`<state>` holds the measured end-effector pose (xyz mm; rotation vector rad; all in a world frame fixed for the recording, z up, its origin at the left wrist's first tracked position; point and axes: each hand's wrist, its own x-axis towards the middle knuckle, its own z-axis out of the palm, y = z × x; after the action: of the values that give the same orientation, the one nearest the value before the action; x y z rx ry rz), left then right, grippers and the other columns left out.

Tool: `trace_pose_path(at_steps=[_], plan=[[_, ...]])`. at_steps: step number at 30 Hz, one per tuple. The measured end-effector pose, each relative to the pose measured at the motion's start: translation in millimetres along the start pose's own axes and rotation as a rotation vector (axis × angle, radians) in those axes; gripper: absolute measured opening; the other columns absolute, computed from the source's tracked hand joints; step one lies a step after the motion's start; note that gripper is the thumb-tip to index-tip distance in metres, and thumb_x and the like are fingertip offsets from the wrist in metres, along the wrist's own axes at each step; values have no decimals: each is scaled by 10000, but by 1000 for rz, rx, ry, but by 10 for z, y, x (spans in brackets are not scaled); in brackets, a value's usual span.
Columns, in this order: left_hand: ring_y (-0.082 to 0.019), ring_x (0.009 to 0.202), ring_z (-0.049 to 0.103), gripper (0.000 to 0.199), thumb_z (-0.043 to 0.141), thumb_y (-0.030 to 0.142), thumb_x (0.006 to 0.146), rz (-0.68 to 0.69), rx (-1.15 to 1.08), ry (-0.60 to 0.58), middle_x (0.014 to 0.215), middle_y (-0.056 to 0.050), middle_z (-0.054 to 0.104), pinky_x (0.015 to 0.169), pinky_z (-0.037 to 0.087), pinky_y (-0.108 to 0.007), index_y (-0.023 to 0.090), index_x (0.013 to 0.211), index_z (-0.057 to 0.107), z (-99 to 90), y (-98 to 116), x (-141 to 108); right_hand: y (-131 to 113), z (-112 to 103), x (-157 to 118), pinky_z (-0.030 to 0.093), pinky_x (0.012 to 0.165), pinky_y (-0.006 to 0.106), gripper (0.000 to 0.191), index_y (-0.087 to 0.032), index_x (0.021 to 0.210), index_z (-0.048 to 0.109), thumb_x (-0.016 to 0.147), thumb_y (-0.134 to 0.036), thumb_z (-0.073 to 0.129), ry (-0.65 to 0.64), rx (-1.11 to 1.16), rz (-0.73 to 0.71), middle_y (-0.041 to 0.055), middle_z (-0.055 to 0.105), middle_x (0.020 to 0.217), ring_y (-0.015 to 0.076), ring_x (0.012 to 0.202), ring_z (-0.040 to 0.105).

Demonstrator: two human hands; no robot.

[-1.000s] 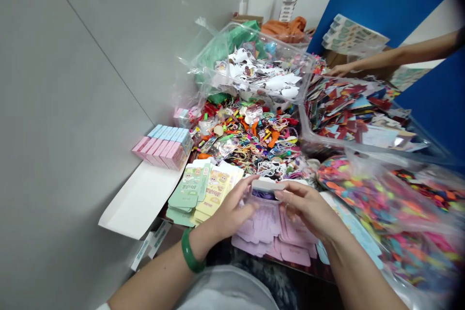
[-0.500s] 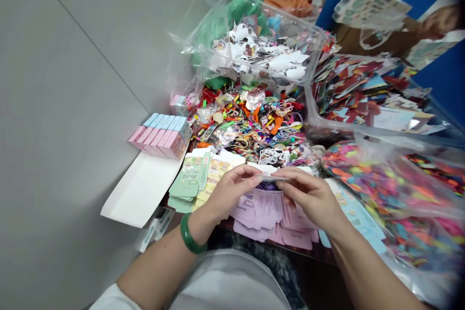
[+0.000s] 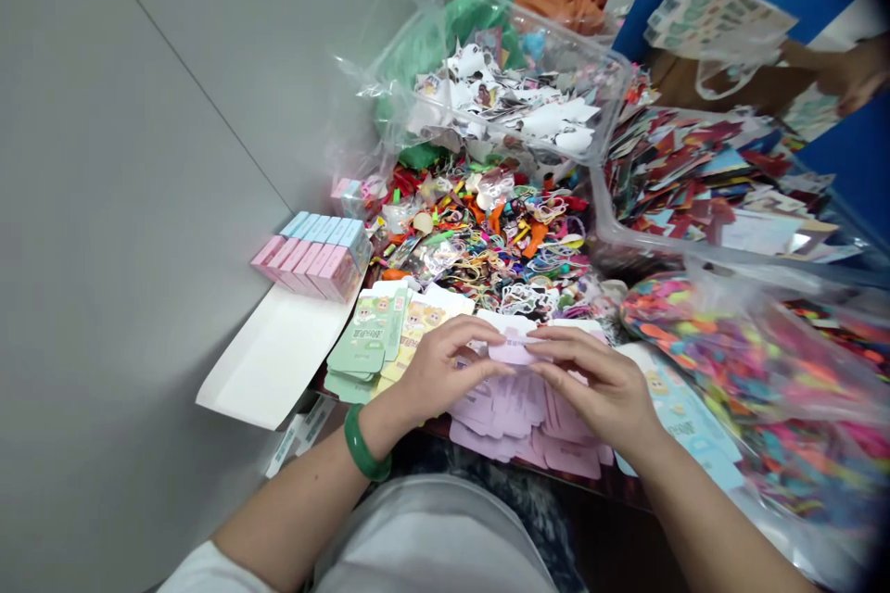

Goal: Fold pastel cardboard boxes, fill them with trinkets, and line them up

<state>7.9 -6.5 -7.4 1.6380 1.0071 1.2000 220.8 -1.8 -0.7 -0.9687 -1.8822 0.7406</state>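
Left hand (image 3: 445,366) and right hand (image 3: 591,384) hold a lilac paper carton (image 3: 514,345) together, just above a pile of flat lilac cartons (image 3: 514,426). Mint and yellow flat cartons (image 3: 368,338) just left; jade bangle (image 3: 362,445) on left wrist.

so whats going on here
A person is holding a lilac card between their left hand and right hand, above a spread of flat lilac cartons. Green and yellow flat cartons lie to the left, beside a row of pink and blue boxes. Beyond is a heap of colourful small trinkets and a clear plastic tub of stickers, and another person's hand shows at top right.
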Motion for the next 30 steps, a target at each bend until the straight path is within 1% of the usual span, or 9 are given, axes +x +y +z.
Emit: trace_pose_path(at_steps=[5, 10, 13, 16, 18, 20, 23, 26, 30], plan=[[-150, 829, 644, 114, 720, 200, 781, -99, 57, 61, 896, -50, 680, 599, 524, -206, 186, 894, 712, 70, 120, 40, -27, -24, 94, 551, 626, 251, 102, -226, 911, 734, 819, -195, 703, -20, -5, 24, 51, 722, 897, 177, 824, 682], [-143, 750, 646, 32, 727, 206, 788, -81, 82, 84, 783, -42, 702, 570, 495, -208, 174, 793, 726, 86, 165, 97, -76, -73, 183, 547, 583, 245, 68, -223, 876, 739, 833, -222, 688, -52, 7, 48, 46, 738, 846, 174, 758, 692], [-154, 780, 661, 39, 711, 211, 811, 6, 128, 86, 808, -49, 707, 601, 531, -230, 181, 824, 732, 76, 107, 74, -56, -68, 165, 566, 664, 265, 94, -234, 885, 743, 843, -192, 670, -48, -20, -15, 45, 735, 871, 176, 802, 697], [-177, 901, 676, 101, 671, 219, 852, 208, 250, 60, 938, -79, 705, 780, 578, -319, 196, 925, 737, 45, 0, -1, 18, -53, 78, 564, 771, 305, 165, -228, 954, 739, 852, -141, 643, -25, -105, -155, 77, 717, 989, 191, 900, 688], [-184, 968, 674, 152, 616, 211, 891, 331, 340, 21, 1034, -103, 691, 843, 579, -349, 203, 998, 724, 15, -69, -62, 83, -51, -3, 557, 756, 318, 224, -211, 1027, 722, 841, -113, 642, -36, -177, -265, 112, 691, 1072, 202, 913, 673], [-183, 1006, 670, 194, 564, 190, 919, 407, 405, -16, 1094, -114, 677, 841, 586, -339, 208, 1050, 706, -10, -123, -112, 146, -53, -81, 542, 696, 320, 288, -198, 1083, 695, 824, -83, 647, -61, -251, -356, 133, 672, 1098, 201, 873, 652], [-185, 1025, 667, 219, 517, 174, 936, 461, 456, -36, 1105, -117, 677, 823, 594, -323, 208, 1049, 702, -12, -178, -147, 213, -41, -155, 516, 661, 329, 338, -198, 1112, 661, 819, -35, 617, -79, -329, -407, 135, 656, 1077, 200, 851, 614], [-195, 1020, 671, 204, 517, 189, 936, 473, 454, -31, 1092, -124, 683, 826, 597, -332, 194, 1017, 704, 45, -199, -139, 223, -9, -165, 518, 671, 331, 371, -212, 1140, 632, 834, -9, 576, -77, -325, -390, 128, 635, 1081, 203, 885, 604], [-184, 964, 682, 165, 572, 194, 911, 403, 361, 37, 1022, -112, 701, 823, 594, -324, 187, 1022, 693, 70, -52, -114, 108, -49, -133, 534, 750, 334, 404, -252, 1215, 613, 862, -58, 584, -57, -317, -356, 117, 624, 1139, 212, 967, 623]])
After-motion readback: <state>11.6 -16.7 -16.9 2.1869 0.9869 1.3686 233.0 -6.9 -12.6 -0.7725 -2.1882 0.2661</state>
